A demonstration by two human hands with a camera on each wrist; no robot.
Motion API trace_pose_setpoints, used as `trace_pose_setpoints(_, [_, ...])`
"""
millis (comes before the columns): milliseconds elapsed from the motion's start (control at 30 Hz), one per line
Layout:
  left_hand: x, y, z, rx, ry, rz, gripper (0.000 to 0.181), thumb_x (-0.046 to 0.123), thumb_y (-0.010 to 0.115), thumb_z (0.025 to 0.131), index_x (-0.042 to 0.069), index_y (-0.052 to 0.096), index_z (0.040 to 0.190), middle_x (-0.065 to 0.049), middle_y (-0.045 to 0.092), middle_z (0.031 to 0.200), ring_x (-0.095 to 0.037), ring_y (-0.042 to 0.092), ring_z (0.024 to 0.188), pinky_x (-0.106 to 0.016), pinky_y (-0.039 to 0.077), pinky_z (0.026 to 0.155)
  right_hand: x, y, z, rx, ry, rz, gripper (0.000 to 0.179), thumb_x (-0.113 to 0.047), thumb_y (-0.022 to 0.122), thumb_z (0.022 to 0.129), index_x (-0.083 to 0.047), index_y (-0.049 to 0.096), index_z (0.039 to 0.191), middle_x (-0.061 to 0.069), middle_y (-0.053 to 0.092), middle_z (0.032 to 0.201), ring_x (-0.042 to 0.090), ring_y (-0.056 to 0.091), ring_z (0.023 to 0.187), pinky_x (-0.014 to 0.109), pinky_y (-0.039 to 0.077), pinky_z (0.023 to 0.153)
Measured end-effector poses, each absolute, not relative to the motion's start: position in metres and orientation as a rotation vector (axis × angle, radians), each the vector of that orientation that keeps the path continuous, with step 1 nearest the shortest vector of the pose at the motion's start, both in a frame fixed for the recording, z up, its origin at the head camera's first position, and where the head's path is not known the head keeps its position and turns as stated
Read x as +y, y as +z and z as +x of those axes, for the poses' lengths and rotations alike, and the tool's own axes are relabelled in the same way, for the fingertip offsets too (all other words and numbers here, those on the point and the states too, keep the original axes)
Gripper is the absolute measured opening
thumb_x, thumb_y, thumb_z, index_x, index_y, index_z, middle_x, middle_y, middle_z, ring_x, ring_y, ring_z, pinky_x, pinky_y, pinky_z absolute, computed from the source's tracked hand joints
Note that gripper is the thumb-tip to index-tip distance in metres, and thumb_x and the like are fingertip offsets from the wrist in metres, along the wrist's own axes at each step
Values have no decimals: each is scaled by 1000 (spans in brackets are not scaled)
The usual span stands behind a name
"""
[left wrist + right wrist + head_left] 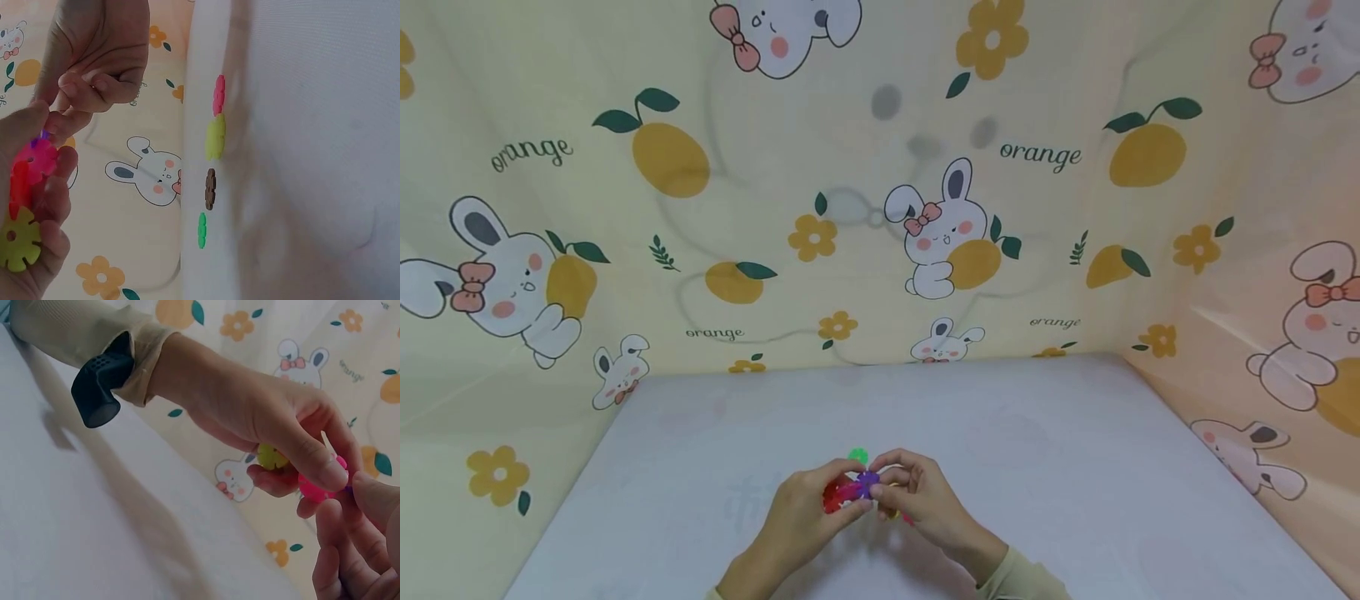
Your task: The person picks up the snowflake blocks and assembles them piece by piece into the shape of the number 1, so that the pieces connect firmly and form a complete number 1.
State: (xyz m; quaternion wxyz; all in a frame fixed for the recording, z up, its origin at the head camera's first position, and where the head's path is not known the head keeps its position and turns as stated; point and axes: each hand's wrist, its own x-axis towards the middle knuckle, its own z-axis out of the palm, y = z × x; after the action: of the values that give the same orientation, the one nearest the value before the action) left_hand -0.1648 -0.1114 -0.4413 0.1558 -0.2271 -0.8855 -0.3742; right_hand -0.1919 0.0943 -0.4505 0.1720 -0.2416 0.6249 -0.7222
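Note:
Several joined flower-shaped interlocking discs are held in my left hand (801, 504). A yellow disc (19, 240), a red disc (19, 190) and a pink disc (39, 159) run in a chain along its fingers. At the end of that chain is a purple disc (867, 483). Thumb and forefinger of my right hand (925, 502) pinch the purple disc, right beside the left fingertips. In the right wrist view my left hand (275, 419) shows the pink disc (315, 486) under its thumb, while my right hand (362, 550) comes in from the right edge.
On the white table (1037, 467) lies a row of loose discs: pink (219, 95), yellow (215, 136), brown (210, 189) and green (202, 230). In the head view my right hand partly covers this row. Rabbit-print cloth (775, 167) walls the back and sides.

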Motion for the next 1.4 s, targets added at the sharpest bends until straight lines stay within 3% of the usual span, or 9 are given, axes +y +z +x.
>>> trace_pose_setpoints(100, [-112, -443, -165, -2514, -1049, -667, 39, 34, 83, 82, 15, 73, 115, 7, 73, 82, 7, 44, 63, -15, 41, 54, 94, -451, -191, 1756, -2057, -680, 43, -8, 65, 98, 19, 44, 123, -10, 73, 89, 1, 65, 68, 16, 54, 66])
trace_pose_setpoints(300, [-113, -445, -167, -2494, -978, -661, 37, 37, 84, 81, 17, 77, 111, 7, 78, 91, 4, 59, 75, -15, 46, 62, 92, -453, -191, 1763, -2050, -693, 40, -6, 66, 97, 20, 45, 120, -10, 73, 90, 1, 65, 69, 16, 54, 66])
trace_pose_setpoints(467, [-114, -444, -168, -2507, -973, -669, 36, 38, 82, 84, 15, 77, 110, 2, 79, 96, 1, 62, 75, -15, 47, 62, 95, -452, -194, 1872, -1987, -705, 34, -15, 56, 104, 15, 52, 119, -8, 72, 91, 3, 64, 69, 18, 53, 66])
trace_pose_setpoints(700, [-116, -435, -169, -2596, -995, -542, 35, 36, 83, 83, 17, 75, 111, 5, 76, 89, 3, 55, 71, -16, 47, 63, 103, -449, -205, 2070, -1907, -697, 34, -22, 49, 108, 9, 59, 118, 30, 67, 102, 7, 65, 71, 26, 59, 71])
trace_pose_setpoints(900, [-117, -431, -168, -2666, -985, -495, 38, 38, 84, 82, 19, 74, 113, 5, 76, 91, 2, 56, 74, -15, 50, 67, 116, -448, -217, 2183, -1880, -594, 33, -24, 51, 107, 6, 60, 118, 16, 69, 99, 9, 66, 72, 29, 59, 72])
trace_pose_setpoints(1133, [-119, -429, -169, -2692, -983, -476, 39, 39, 83, 82, 18, 73, 113, 5, 75, 91, 1, 56, 74, -15, 50, 66, 124, -461, -227, 2274, -1777, -585, 33, -20, 53, 106, 9, 59, 121, 34, 66, 109, 16, 67, 79, 32, 59, 76])
trace_pose_setpoints(1400, [-119, -434, -169, -2673, -1001, -487, 36, 34, 85, 82, 19, 72, 112, 7, 74, 88, 2, 51, 70, -15, 47, 62, 126, -479, -233, 2463, -1583, -581, 26, -17, 61, 101, 5, 66, 116, 21, 70, 109, 20, 63, 82, 24, 52, 72])
